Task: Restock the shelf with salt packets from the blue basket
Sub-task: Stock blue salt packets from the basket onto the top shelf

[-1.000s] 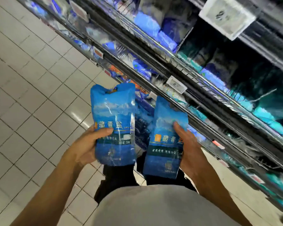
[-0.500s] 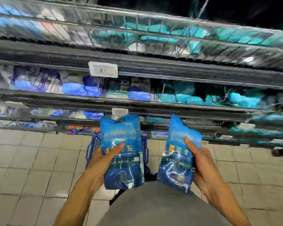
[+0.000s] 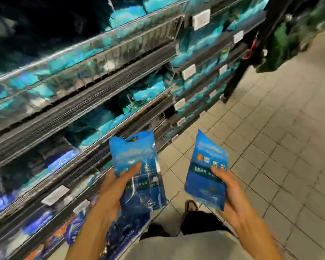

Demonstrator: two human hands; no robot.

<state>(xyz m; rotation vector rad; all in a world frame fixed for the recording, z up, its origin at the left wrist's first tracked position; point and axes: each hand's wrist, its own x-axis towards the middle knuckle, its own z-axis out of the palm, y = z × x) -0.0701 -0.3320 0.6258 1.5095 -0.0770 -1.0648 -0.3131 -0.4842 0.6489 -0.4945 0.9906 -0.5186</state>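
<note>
Stood before tiered wire shelves (image 3: 109, 102) running across the left and centre, stocked with blurred teal and blue packets too smeared to count. Carried white price tags (image 3: 201, 19) along the shelf rails, at least eight visible.

Held two blue salt packets, one per hand, both upright and well clear of the shelves, raised over the tiled floor (image 3: 281, 139).

Gripped the left salt packet (image 3: 137, 166) in the left hand (image 3: 114, 186): thumb laid across the printed front at mid-height, palm and remaining fingers wrapped behind the packet's left edge and hidden by it. Left the top half of the packet, with its hang-hole, free above the thumb, and the bottom sagging below the palm.

Gripped the right salt packet (image 3: 207, 169) in the right hand (image 3: 231, 192): thumb pressed onto the front near the right edge, fingers curled behind and under the lower right corner. Tilted slightly, top corner leaning left. Kept apart from the left packet, a gap of floor between them.

Showed part of the blue basket (image 3: 73, 231) low at the left, beneath the left forearm, with blue packets dimly visible inside, number not clear.

Caught a grey shirt (image 3: 186, 246) and dark shoes (image 3: 190, 206) at the bottom edge.
</note>
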